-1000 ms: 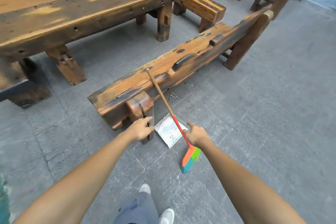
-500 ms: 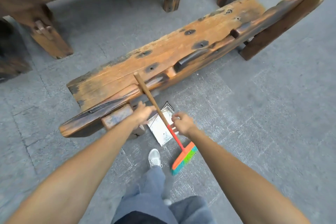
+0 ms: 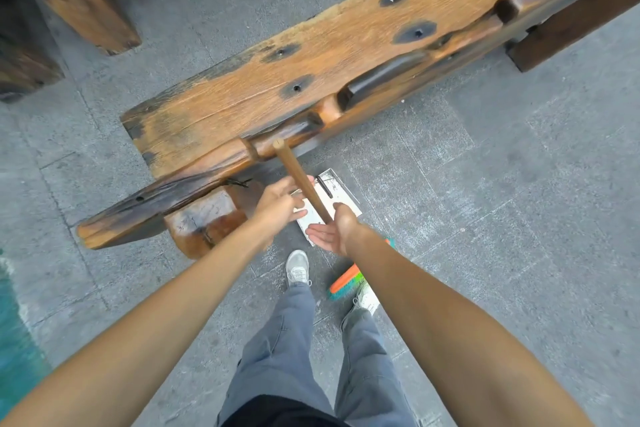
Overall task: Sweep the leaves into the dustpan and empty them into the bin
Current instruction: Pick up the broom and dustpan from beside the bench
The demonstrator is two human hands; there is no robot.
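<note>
I cannot see all of the broom [image 3: 300, 180]: its wooden stick shows well, but my right arm covers the lower part, and only a bit of the orange and green brush head [image 3: 346, 282] peeks out by my right shoe [image 3: 367, 298]. The dustpan [image 3: 341, 194] is a flat shiny metal thing on the gray stone floor [image 3: 502, 218], right in front of the big wooden bench [image 3: 311, 80]. My hands and the stick cover a lot of it, so I cannot tell if any leaves are in it. A thin dark handle piece [image 3: 325, 186] lies on it, but it is small and hard to make out. I cannot see a bin or any leaves for sure. The bench runs off the top right edge, and more wooden legs [image 3: 86, 3] are cut off at the top left. Both my arms reach out forward and down. My left hand [image 3: 277, 204] is spread with straight fingers, just beside the stick and over the near corner of the dustpan, holding nothing that I can see. My right hand [image 3: 334, 229] has its palm turned up and its fingers loose; the stick rests against it by the thumb, but I cannot tell if it really grips. My left shoe [image 3: 298, 267] stands just behind the dustpan.
</note>
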